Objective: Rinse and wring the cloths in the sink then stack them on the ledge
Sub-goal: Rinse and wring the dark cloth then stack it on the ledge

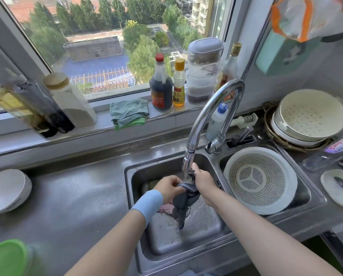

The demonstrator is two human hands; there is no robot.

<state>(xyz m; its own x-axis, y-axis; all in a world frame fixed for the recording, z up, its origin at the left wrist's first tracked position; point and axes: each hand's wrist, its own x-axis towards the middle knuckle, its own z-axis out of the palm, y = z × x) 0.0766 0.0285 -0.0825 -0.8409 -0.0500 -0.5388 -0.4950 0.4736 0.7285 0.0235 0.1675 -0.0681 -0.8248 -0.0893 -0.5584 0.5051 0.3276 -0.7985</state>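
Strong daylight comes in through the window (98,46) and fills the room; the steel sink (166,242) and tap (231,83) shine with soft glare. Shadows are weak. The wide lens bends the edges, and the corners, like the green lid (5,257), look blurred
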